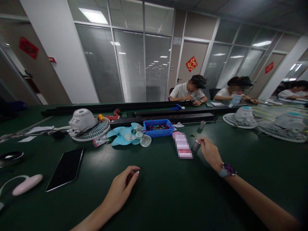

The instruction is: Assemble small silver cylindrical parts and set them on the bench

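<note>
My right hand, with a watch on its wrist, reaches forward over the green table and its fingers close on a small grey cylinder. A blurred pink object lies just left of that cylinder. My left hand rests on the table nearer to me, fingers loosely curled, nothing in it. A second small grey cylinder stands further back.
A blue bin of small parts, light blue fan blades and a white fan motor on its grille lie ahead left. A black phone and a pink device lie at left. Other people sit behind black rails.
</note>
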Motion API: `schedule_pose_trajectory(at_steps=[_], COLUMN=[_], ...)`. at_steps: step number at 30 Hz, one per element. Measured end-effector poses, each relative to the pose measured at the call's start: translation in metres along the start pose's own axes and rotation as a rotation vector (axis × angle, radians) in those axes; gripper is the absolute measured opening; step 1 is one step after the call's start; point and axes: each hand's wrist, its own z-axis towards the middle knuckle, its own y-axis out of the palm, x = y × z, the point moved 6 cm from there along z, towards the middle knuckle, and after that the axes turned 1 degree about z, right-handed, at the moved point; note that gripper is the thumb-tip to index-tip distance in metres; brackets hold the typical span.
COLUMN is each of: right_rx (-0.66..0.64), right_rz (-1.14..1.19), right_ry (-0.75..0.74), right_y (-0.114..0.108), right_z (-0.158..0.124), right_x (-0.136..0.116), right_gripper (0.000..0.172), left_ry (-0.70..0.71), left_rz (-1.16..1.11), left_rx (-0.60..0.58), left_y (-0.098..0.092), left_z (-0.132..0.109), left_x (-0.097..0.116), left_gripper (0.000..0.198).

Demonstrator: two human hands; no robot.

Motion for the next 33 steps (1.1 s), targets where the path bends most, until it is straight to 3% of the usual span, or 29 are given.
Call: schedule_pose_trajectory(at_steps=[7, 13, 22, 26, 31, 33], right_rx=[-0.019, 0.048, 0.023, -0.02, -0.096, -0.082], right_rz=[-0.031, 0.006, 0.022, 0.115, 0.288, 0.338], right_ry=[0.018, 0.029, -0.012, 0.039, 0.081, 0.104], right_y=[0.008, 0.006, 0.003, 0.005, 0.015, 0.009], right_z=[-0.003, -0.004, -0.004, -0.007, -0.006, -0.007], right_x=[-0.003, 0.001, 0.0, 0.002, 0.009, 0.008], right_gripper=[0.036, 0.036, 0.039, 0.038, 0.056, 0.053], left_ry=[0.042, 0.053, 0.043, 0.041, 0.027, 0.026], left_rz=[0.03, 0.041, 0.028, 0.021, 0.007, -0.003], left_rx=[0.032, 0.046, 0.022, 0.027, 0.03, 0.038], left_y=[0.0, 0.0, 0.0, 0.001, 0.001, 0.0], left_z=[-0.002, -0.004, -0.004, -0.003, -0.002, -0.004], left_x=[0.002, 0.002, 0.002, 0.001, -0.001, 0.0], left_gripper=[0.036, 0.037, 0.038, 0.038, 0.036, 0.035])
